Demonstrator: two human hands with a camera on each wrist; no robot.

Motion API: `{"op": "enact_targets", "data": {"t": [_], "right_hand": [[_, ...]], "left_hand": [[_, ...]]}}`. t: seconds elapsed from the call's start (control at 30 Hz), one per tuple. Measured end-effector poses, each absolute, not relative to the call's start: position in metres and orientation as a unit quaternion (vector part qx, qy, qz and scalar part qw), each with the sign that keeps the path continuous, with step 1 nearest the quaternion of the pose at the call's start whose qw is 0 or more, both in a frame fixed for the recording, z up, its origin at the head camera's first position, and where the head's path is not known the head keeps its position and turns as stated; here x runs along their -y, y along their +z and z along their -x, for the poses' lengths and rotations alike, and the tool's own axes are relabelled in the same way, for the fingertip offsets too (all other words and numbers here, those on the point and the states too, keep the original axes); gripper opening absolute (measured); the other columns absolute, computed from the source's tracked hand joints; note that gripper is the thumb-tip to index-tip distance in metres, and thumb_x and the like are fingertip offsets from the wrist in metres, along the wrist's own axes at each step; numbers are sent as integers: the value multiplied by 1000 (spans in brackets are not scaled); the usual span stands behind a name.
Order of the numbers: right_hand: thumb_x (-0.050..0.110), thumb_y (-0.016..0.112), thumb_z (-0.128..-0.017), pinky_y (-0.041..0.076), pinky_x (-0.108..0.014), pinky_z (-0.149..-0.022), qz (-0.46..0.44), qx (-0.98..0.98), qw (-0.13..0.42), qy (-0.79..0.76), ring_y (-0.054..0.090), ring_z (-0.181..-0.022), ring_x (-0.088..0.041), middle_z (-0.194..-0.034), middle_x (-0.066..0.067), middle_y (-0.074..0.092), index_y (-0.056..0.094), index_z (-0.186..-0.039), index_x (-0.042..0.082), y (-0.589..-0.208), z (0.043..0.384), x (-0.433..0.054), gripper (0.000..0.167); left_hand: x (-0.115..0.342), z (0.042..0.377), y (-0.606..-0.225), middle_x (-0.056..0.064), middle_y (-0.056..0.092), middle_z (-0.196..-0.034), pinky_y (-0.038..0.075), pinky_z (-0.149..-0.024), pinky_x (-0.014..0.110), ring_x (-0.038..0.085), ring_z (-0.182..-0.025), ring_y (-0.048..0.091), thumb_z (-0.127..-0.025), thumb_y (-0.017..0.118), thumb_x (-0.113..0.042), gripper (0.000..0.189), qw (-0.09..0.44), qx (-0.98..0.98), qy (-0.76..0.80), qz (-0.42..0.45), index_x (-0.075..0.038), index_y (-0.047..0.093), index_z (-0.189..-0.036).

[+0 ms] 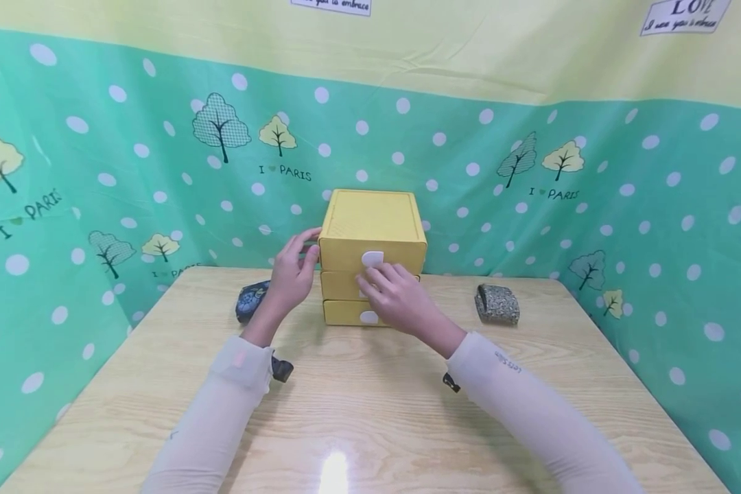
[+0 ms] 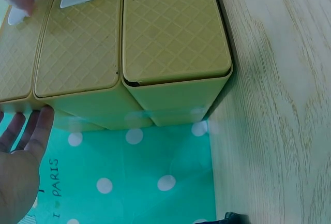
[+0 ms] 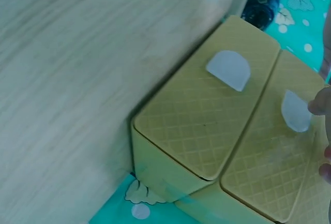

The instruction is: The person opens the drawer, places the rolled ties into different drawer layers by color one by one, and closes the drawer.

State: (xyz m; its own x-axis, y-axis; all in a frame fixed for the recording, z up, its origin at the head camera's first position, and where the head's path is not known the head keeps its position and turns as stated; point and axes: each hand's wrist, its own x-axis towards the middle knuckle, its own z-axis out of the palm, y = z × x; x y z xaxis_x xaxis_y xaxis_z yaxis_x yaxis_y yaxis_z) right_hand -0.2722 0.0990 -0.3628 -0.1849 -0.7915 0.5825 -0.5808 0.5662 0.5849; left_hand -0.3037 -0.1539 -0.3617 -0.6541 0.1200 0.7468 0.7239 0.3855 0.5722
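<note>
A yellow three-drawer box (image 1: 370, 257) with white tab handles stands on the wooden table. My left hand (image 1: 293, 274) is at its left side near the top, fingers fairly straight and fingertips right at the side edge in the left wrist view. In front of the drawers is my right hand (image 1: 398, 298), its fingers loosely bent just below the top drawer's handle (image 1: 372, 259). In the right wrist view its thumb tip (image 3: 319, 102) comes close to the middle drawer's handle (image 3: 296, 111). The bottom drawer's handle (image 1: 368, 317) shows below. All three drawers look pushed in.
A folded dark blue patterned cloth item (image 1: 251, 300) lies left of the box, partly behind my left forearm. To the right sits a folded grey speckled item (image 1: 497, 304). A green dotted curtain (image 1: 401, 137) hangs behind the table (image 1: 370, 398) and along both sides.
</note>
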Motion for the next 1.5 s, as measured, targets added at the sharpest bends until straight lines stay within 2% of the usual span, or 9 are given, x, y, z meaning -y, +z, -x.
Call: {"op": "enact_targets", "data": {"t": [0.4,0.63,0.8,1.03,1.5], "right_hand": [[4,63,-97,56,-32,-80,-449,789,395,-140,60,-100,-28,-113,-11,64,68,-124,4,-376,275,-96,27],[1,64,-94,54,-30,-78,-447,783,398,-169,57,-94,-26,-110,-12,63,67,-124,2,-381,277,-91,30],[2,64,-94,53,-29,-75,-430,783,406,-193,55,-90,-26,-108,-12,61,68,-119,3,-383,276,-86,26],[-2,57,-94,52,-29,-70,-411,786,413,-206,55,-86,-26,-104,-12,61,65,-113,2,-383,274,-80,21],[-1,58,-96,53,-28,-71,-414,777,420,-219,56,-85,-25,-102,-11,63,67,-112,2,-379,274,-77,19]], "left_hand": [[153,303,-361,18,61,-130,62,-89,42,33,-110,64,-109,50,-13,36,312,765,-489,278,-3,55,-143],[154,304,-362,18,61,-129,62,-89,44,33,-110,64,-109,50,-14,36,316,770,-482,276,-3,55,-143],[153,304,-362,17,61,-130,62,-89,42,31,-110,64,-109,49,-16,37,313,770,-483,277,-4,55,-144],[153,305,-362,17,61,-129,62,-88,44,33,-109,64,-109,50,-13,36,316,766,-487,275,-3,56,-143],[154,303,-361,17,61,-130,62,-88,44,33,-109,64,-109,50,-14,36,312,764,-494,275,-4,56,-143]]}}
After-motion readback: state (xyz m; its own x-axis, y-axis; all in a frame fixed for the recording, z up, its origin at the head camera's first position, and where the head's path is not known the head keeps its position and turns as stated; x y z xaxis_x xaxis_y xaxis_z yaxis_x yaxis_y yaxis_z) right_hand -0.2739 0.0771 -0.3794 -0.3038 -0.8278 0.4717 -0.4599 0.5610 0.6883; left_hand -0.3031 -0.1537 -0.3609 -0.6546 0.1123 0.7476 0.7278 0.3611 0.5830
